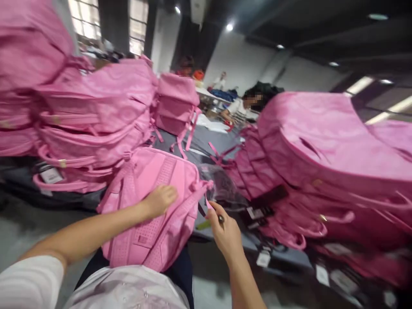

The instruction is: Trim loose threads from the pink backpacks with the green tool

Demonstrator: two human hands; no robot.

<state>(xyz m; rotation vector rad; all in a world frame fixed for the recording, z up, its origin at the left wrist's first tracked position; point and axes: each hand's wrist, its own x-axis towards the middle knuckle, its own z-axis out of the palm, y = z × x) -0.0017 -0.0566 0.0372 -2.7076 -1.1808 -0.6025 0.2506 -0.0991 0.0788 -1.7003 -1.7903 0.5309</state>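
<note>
A pink backpack (174,171) leans upright against the table edge in front of my body, its padded back panel and shoulder straps facing me. My left hand (162,199) rests on that panel with its fingers curled; whether anything is inside them is hidden. Beside the bag's right edge, my right hand (223,227) pinches the end of a thin pink strap (207,201) that runs down from the top corner. A small dark round end (220,219) shows between the fingers of this hand. Just left of it is a yellow-green piece (203,224), too blurred to name.
Pink backpacks are piled at left (122,94) and right (322,137), with white tags (264,258) hanging from some. Another pink bag (177,103) stands farther back on the grey table (206,136). Clear plastic (222,182) lies behind my right hand. A co-worker (241,107) is beyond.
</note>
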